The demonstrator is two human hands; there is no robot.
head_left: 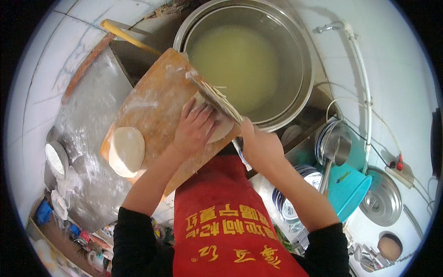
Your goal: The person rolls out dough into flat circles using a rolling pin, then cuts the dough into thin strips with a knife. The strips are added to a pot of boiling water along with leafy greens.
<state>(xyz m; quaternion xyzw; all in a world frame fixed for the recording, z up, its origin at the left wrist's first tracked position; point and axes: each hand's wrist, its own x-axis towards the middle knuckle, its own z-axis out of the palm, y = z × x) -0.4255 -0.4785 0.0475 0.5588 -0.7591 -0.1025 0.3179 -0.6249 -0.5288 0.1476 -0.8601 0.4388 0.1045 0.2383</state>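
Note:
My left hand (195, 128) presses with spread fingers on a flat sheet of dough (221, 130) on a floured wooden board (148, 100). In my right hand (261, 145) is the handle end of a knife (216, 98), whose blade lies along the dough's edge near the board's rim. Thin cut noodle strips (225, 104) lie along the blade's far side, beside a large metal pot (308, 86) of cloudy yellowish liquid. A second oval dough piece (127, 151) rests at the board's left corner.
A floured metal worktop (93, 138) with a bowl of flour (57, 161) lies left. A wooden handle (128, 36) sticks up behind the board. At right are stacked plates (289, 207), a metal ladle (335, 149), a turquoise tub (349, 194), a pot lid (382, 197) and a wall pipe (363, 86).

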